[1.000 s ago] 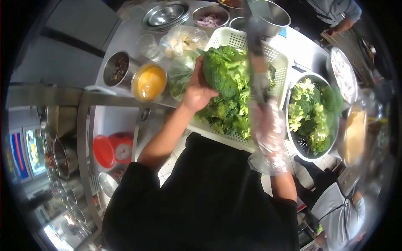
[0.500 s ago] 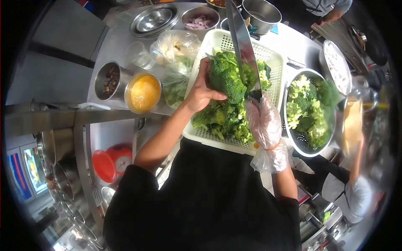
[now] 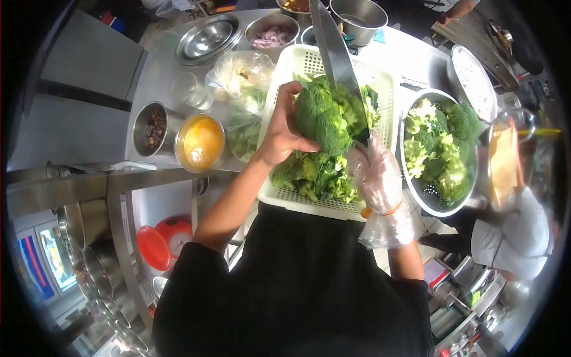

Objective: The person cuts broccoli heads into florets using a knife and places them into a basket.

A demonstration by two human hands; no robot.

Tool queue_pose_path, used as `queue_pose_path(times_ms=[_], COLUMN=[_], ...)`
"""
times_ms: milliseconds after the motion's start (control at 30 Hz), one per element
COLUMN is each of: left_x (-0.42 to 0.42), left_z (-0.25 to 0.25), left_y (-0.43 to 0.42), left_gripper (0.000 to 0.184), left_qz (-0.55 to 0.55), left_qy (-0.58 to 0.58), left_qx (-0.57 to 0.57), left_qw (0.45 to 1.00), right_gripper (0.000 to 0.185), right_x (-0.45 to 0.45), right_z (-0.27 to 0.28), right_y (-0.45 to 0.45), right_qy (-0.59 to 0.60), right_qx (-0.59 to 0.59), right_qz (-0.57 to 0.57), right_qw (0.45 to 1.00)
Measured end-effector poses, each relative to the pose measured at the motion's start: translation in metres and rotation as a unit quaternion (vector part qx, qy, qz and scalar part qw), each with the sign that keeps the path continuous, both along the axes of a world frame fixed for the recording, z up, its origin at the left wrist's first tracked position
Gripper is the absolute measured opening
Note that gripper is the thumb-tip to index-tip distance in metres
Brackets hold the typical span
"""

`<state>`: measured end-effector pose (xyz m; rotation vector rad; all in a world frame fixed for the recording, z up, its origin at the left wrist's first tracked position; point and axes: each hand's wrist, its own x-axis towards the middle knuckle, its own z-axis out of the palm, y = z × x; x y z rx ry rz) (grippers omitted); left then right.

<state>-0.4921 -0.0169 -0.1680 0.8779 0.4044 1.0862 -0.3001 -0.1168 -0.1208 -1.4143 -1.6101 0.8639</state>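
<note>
A large head of broccoli is gripped in my bare left hand, with the thumb across its near side. My right hand, in a clear plastic glove with an orange band at the wrist, is wrapped round a broad knife; its handle is mostly hidden. The knife blade points away from me and lies against the broccoli's right side. Under both hands stands a pale perforated basket, holding cut broccoli pieces.
Right of the basket is a colander of broccoli florets, with a bowl of pale food behind. To the left are a container of yellow liquid, a steel pot and plastic bags. A co-worker stands at right.
The broccoli head has turned slightly in my left hand, and the blade sits a little differently against it. The co-worker at right has shifted position. My view has moved slightly.
</note>
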Motion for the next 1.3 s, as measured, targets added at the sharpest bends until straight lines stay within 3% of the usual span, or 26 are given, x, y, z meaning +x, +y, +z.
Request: queue_pose_path(times_ms=[33,67,133,200,267,367,400,433,467,533,567,633,667,733,767,800,867,967,1033,1067,1100,1133,1167,1200,1267,1300], left_x=[0.0,-0.001,-0.006,-0.007,-0.009,-0.009,-0.01,-0.011,-0.011,-0.011,-0.014,-0.011,-0.01,-0.022,-0.027,-0.031,-0.039,-0.057,-0.069,-0.072,-0.074,-0.074,-0.069,-0.063,-0.054,-0.048], left_z=[-0.007,-0.011,-0.012,-0.011,-0.007,0.0,0.003,0.005,0.005,0.004,0.007,0.007,0.006,0.011,0.011,0.01,0.003,0.005,0.012,0.013,0.014,0.014,0.001,-0.006,-0.016,-0.018], left_y=[0.002,0.007,0.018,0.025,0.024,0.025,0.023,0.023,0.026,0.03,0.029,0.035,0.035,0.034,0.036,0.036,0.041,0.046,0.044,0.042,0.038,0.036,0.033,0.027,0.017,0.014], left_gripper=[0.1,0.097,0.092,0.089,0.087,0.082,0.078,0.073,0.073,0.065,0.053,0.05,0.046,0.042,0.043,0.044,0.049,0.053,0.065,0.065,0.072,0.08,0.086,0.074,0.068,0.068], left_qz=[0.071,0.139,0.147,0.223,0.236,0.261,0.282,0.302,0.3,0.336,0.347,0.34,0.332,0.298,0.258,0.216,0.21,0.187,0.207,0.207,0.18,0.142,0.113,0.088,0.004,0.004], left_qy=[0.094,0.186,0.238,0.284,0.275,0.276,0.297,0.317,0.317,0.263,0.262,0.247,0.231,0.296,0.317,0.339,0.38,0.456,0.47,0.473,0.387,0.276,0.102,0.044,-0.048,-0.049], left_qx=[0.112,0.223,0.258,0.321,0.311,0.346,0.388,0.43,0.431,0.513,0.519,0.562,0.602,0.619,0.653,0.683,0.679,0.677,0.567,0.567,0.407,0.22,0.078,-0.022,-0.181,-0.181], left_qw=[0.987,0.947,0.925,0.875,0.879,0.858,0.825,0.79,0.79,0.745,0.736,0.713,0.689,0.664,0.638,0.609,0.592,0.547,0.644,0.642,0.808,0.925,0.985,0.995,0.982,0.982], right_gripper=[0.019,0.019,0.02,0.021,0.022,0.022,0.023,0.031,0.034,0.041,0.043,0.044,0.043,0.042,0.039,0.036,0.034,0.027,0.021,0.022,0.025,0.025,0.027,0.031,0.039,0.036], right_x=[0.003,0.003,0.006,0.007,0.011,0.011,0.008,0.006,0.003,-0.002,-0.004,-0.004,-0.002,0.003,0.002,0.001,0.017,0.016,0.031,0.035,0.037,0.033,0.028,0.024,0.016,0.012], right_z=[0.011,0.041,0.033,0.036,0.011,0.021,0.021,0.025,0.03,0.04,0.037,0.019,0.005,0.006,0.038,0.054,0.044,0.039,0.021,0.006,0.001,-0.001,-0.005,-0.004,-0.003,0.004], right_y=[0.003,0.005,0.002,0.005,-0.002,-0.008,-0.009,-0.009,-0.009,-0.01,-0.012,-0.012,-0.009,-0.005,0.001,0.006,0.004,0.0,0.0,-0.004,-0.01,-0.013,-0.017,-0.017,-0.017,-0.012], right_qy=[0.11,0.265,0.312,0.177,0.046,-0.043,-0.055,-0.045,-0.03,-0.001,0.019,0.04,-0.178,-0.383,-0.023,0.341,0.326,0.24,0.051,-0.037,-0.038,-0.035,-0.002,-0.033,-0.095,-0.106], right_qx=[-0.101,-0.278,-0.281,-0.223,-0.09,0.072,0.104,0.086,0.067,0.028,0.009,-0.012,0.075,0.156,-0.107,-0.349,-0.41,-0.281,-0.203,-0.136,-0.118,-0.119,-0.097,-0.043,0.073,0.096], right_qz=[-0.005,0.004,-0.024,-0.06,-0.105,-0.093,-0.097,-0.089,-0.089,-0.091,-0.122,-0.155,-0.047,0.063,0.049,0.026,0.043,-0.091,-0.114,-0.14,-0.149,-0.148,-0.155,-0.126,-0.075,-0.043], right_qw=[0.989,0.923,0.907,0.957,0.989,0.992,0.988,0.991,0.993,0.995,0.992,0.987,0.98,0.908,0.993,0.872,0.851,0.925,0.971,0.98,0.981,0.981,0.983,0.991,0.99,0.989])
